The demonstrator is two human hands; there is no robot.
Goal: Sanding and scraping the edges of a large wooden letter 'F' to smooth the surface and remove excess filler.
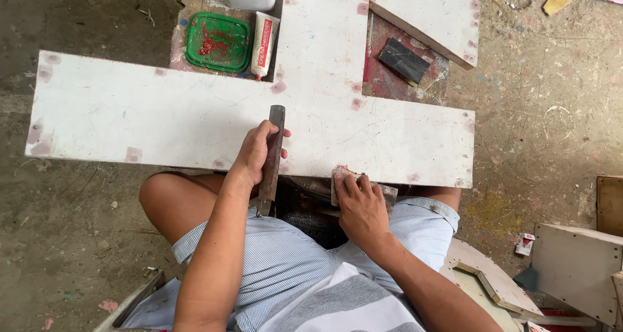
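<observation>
Left hand (258,152) grips a scraper (272,157) on the board (162,118); right hand (360,205) pinches a blade (339,174) at its near edge. Lid (218,42), tube (263,45) lie far.

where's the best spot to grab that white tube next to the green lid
Probably the tube at its wide upper body, pinched across its flat width from above. It lies flat between the green lid and the white board, cap end toward the board, so its sides are crowded.
</observation>
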